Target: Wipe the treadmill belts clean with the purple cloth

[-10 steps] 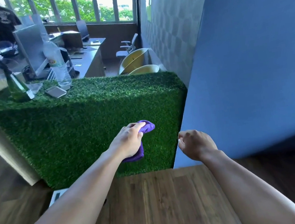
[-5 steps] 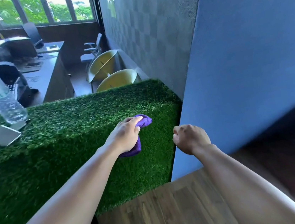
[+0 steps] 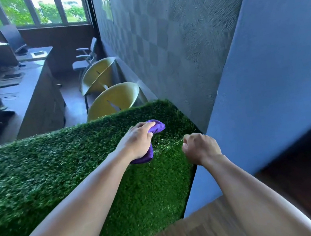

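My left hand (image 3: 137, 140) grips a bunched purple cloth (image 3: 156, 126), held in the air in front of a counter covered in artificial grass (image 3: 59, 169). Cloth ends stick out above and below my fingers. To its right, my right hand (image 3: 201, 147) is curled into a loose fist and holds nothing. No treadmill or treadmill belt is in view.
A blue wall (image 3: 265, 94) rises close on the right, with a grey textured wall (image 3: 170, 37) behind it. Two yellow chairs (image 3: 115, 99) stand beyond the grass counter, a dark desk (image 3: 35, 89) to the left. Wooden floor (image 3: 194, 234) lies below.
The view has swung right and come closer to the grass counter; the bottles and phone on it have left the frame. Both hands keep their pose, the left still holding the cloth.
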